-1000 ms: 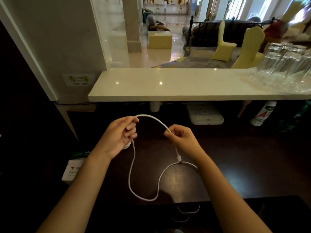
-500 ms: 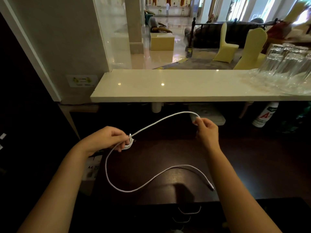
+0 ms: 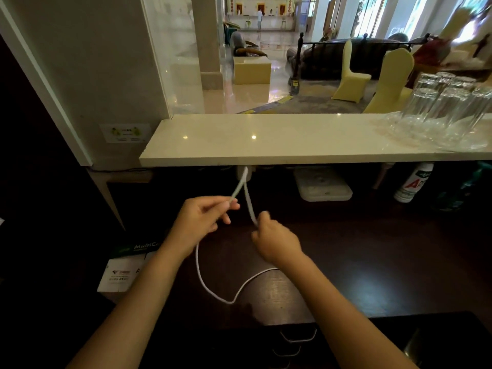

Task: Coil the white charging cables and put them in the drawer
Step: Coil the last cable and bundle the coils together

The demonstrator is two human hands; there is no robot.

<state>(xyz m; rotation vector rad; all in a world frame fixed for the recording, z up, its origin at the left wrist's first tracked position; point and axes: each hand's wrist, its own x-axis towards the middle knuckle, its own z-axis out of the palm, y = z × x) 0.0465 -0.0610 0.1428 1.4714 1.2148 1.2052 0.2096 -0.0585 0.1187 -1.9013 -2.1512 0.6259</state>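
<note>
Fingers of both hands, left [image 3: 202,222] and right [image 3: 271,241], pinched on white cable [image 3: 213,292] above dark desk [image 3: 372,262]

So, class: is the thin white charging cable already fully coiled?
No, a long loop of the thin white charging cable hangs loose on the dark wooden desk.

— What colour is the cable [image 3: 198,265]?
— White, plain, against the dark brown desk [image 3: 372,262].
— And the counter [image 3: 266,145] above?
— Cream, glossy, with small bright light spots.
— The chairs [image 3: 348,73] beyond?
— Pale yellow covers. The bottle [image 3: 412,183] under the counter is white with red lettering, and the box [image 3: 119,272] at the left is white with a green band.
— The glasses [image 3: 447,102]?
— Clear, colourless.
</note>
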